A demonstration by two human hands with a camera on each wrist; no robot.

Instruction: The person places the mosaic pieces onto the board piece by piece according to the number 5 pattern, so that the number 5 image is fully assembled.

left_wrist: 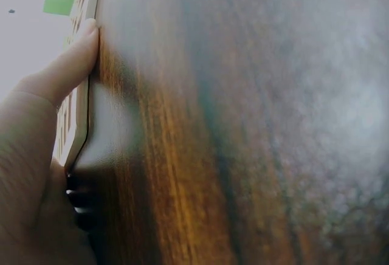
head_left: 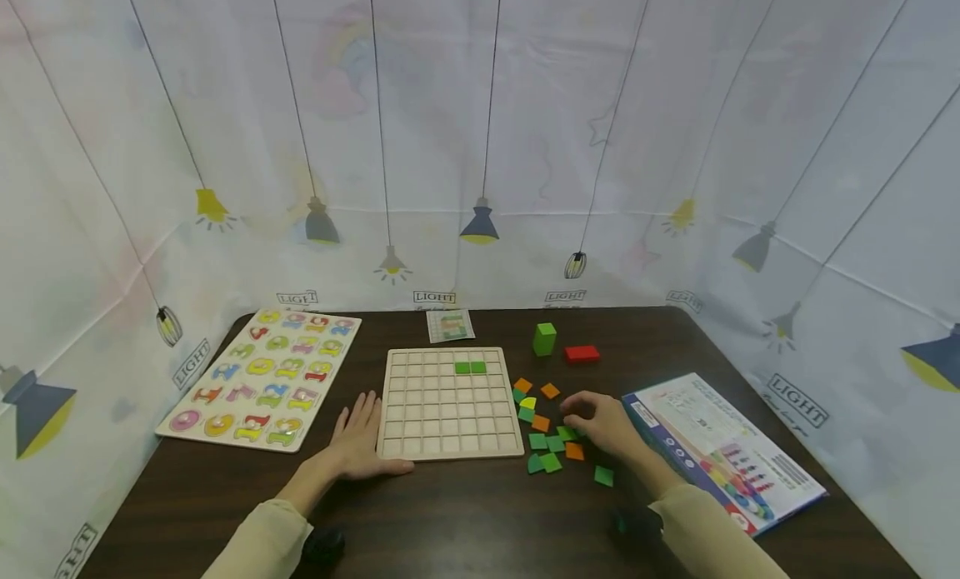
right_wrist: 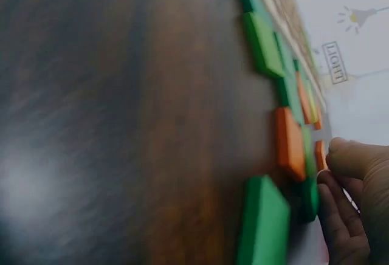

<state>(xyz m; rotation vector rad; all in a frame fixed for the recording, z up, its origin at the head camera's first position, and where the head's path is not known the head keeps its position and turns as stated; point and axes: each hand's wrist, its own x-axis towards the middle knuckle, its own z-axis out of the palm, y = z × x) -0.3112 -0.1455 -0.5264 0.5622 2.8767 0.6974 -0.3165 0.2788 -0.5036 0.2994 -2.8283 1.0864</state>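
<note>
My left hand [head_left: 358, 446] lies flat with fingers spread on the table, at the left side of a wooden grid board [head_left: 442, 427]. Its thumb runs along the board's near edge; in the left wrist view the thumb [left_wrist: 76, 61] touches that edge. Two green square tiles [head_left: 470, 367] sit side by side in the board's upper cells. My right hand [head_left: 603, 425] hovers with bent fingers over loose tiles, nearest a green tile [head_left: 566, 433] and an orange tile [head_left: 540, 423]. In the right wrist view its thumb and fingers stand slightly apart, with no held tile visible.
A numbered puzzle board [head_left: 258, 383] lies at left, a small pattern card [head_left: 451, 326] behind the grid. Green [head_left: 544, 339] and red [head_left: 582, 354] blocks stand at back right. A boxed set [head_left: 720, 454] lies beside my right forearm. Several loose tiles lie right of the grid.
</note>
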